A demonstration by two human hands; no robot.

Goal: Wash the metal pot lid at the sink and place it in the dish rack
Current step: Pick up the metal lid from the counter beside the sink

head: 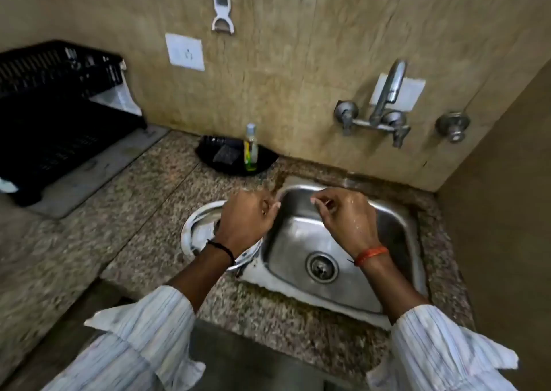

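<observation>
A round metal pot lid (200, 232) lies on the granite counter just left of the steel sink (301, 238), its near rim overlapping the sink's edge. My left hand (247, 219) covers the lid's far right part, fingers curled down at its rim; the contact itself is hidden under the hand. Above the sink basin my right hand (346, 217) hovers, wet, with fingers curled in and nothing visible in them. The black dish rack (56, 116) stands at the far left on a grey mat.
A wall tap (387, 92) hangs above the sink with no water running. A black dish (262, 164) behind the lid holds a scrub pad (224, 153) and a small soap bottle (250, 149). A side wall closes in the right. Granite counter (143, 199) stretches between lid and rack.
</observation>
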